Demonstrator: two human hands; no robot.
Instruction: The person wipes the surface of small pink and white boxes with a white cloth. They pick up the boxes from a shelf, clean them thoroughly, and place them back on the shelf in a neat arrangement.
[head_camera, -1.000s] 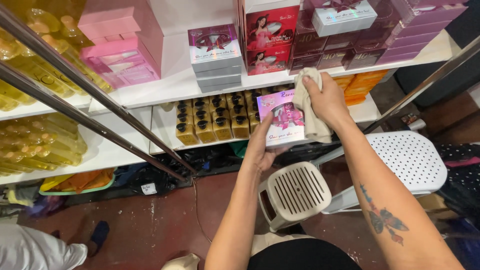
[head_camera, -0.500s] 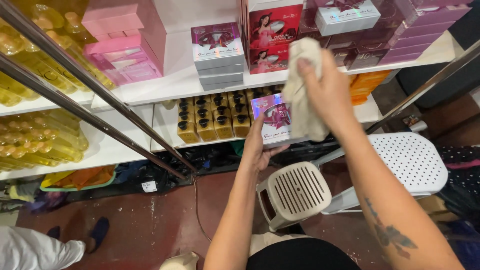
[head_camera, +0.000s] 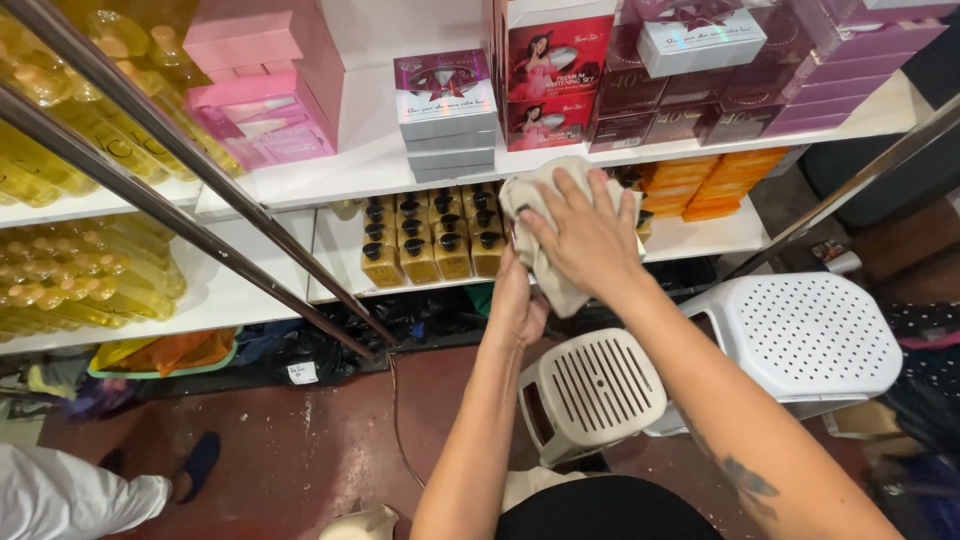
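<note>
My left hand (head_camera: 516, 306) is raised in front of the lower shelf and grips a small pink box from below. The box is almost wholly hidden behind a beige cloth (head_camera: 546, 278). My right hand (head_camera: 587, 236) lies flat on that cloth with fingers spread, pressing it against the box's front. Both hands are just right of a row of amber bottles with black caps (head_camera: 432, 248) on the lower white shelf (head_camera: 690, 238).
The upper shelf (head_camera: 370, 160) holds pink boxes (head_camera: 262, 105), a silver box stack (head_camera: 445, 110), red boxes (head_camera: 558, 80) and purple boxes (head_camera: 800, 75). Yellow bottles (head_camera: 70, 280) fill the left. Two metal rails (head_camera: 200, 250) slant across. White stools (head_camera: 800, 340) stand below. Another person's leg (head_camera: 70, 495) is at the lower left.
The box's pink front, visible one second ago, is now covered. My right hand has swept the cloth from the box's upper right down across its face. My left hand stays under the box.
</note>
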